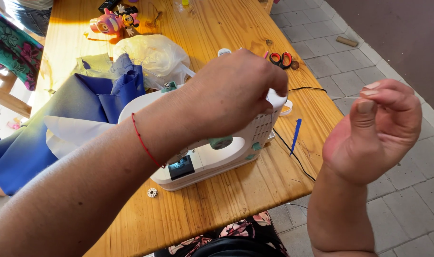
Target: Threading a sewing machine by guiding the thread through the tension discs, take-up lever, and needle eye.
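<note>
A small white sewing machine (212, 154) with teal knobs stands on the wooden table (236, 28). My left hand (233, 93) reaches over its top, fingers pinched at the white part near the machine's right end. My right hand (376, 131) is raised off the table's right side, thumb and fingers pinching a thin pale thread (350, 97) that runs left toward the machine. A red string bracelet (145, 143) circles my left wrist.
Blue and white fabric (59, 123) lies left of the machine, a clear plastic bag (152, 57) behind it. Red-handled scissors (280, 59), a blue seam ripper (295, 135), a metal bobbin (152, 192), a black cable (293, 152) and pink toys (109, 23) lie on the table. Tiled floor lies to the right.
</note>
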